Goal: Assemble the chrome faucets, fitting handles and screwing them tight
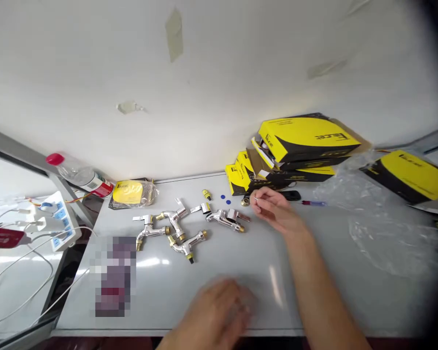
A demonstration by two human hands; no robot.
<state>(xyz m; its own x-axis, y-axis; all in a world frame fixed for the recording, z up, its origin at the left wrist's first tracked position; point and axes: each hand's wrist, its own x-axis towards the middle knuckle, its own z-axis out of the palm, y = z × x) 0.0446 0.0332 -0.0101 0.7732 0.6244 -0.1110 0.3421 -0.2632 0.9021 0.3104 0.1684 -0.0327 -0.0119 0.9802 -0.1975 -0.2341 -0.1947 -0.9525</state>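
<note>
Grey table (160, 296) underlies the pinching right hand (274, 210).

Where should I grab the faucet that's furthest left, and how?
Pinch the leftmost faucet by its straight chrome stem, just short of the brass thread, probably from above: it lies on its side, the stem offers a plain length to grip, and another faucet sits close on its right.
</note>
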